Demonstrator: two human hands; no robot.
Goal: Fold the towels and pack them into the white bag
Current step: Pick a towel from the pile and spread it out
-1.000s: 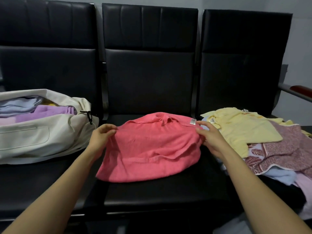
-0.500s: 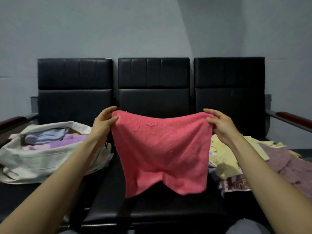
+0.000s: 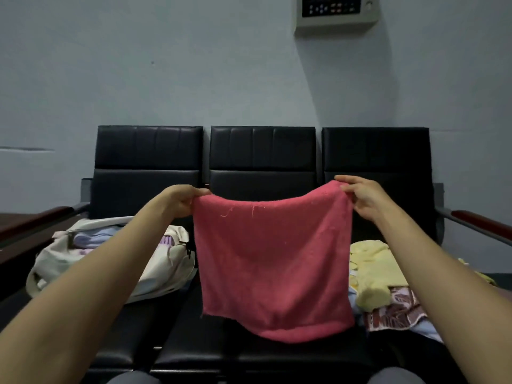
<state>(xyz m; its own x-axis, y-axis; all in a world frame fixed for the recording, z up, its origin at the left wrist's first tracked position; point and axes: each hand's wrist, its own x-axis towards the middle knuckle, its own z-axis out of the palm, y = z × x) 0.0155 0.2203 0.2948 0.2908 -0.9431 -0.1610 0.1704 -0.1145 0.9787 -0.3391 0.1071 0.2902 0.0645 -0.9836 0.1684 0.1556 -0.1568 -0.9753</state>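
Observation:
A pink towel (image 3: 273, 261) hangs spread in the air in front of the middle seat. My left hand (image 3: 181, 202) pinches its upper left corner and my right hand (image 3: 363, 199) pinches its upper right corner. Its lower edge hangs just above the seat. The white bag (image 3: 163, 273) lies open on the left seat, with folded blue and purple towels inside, partly hidden by my left forearm. On the right seat lies a pile with a yellow towel (image 3: 372, 267) and a patterned maroon towel (image 3: 393, 311).
Three joined black seats (image 3: 263, 151) stand against a grey wall. Dark red armrests (image 3: 482, 220) stick out at both ends. A wall panel (image 3: 336, 11) hangs high up on the right. My knees show at the bottom edge.
The pink towel went from lying on the middle seat to hanging stretched between both hands. My view has tilted upward, showing more wall.

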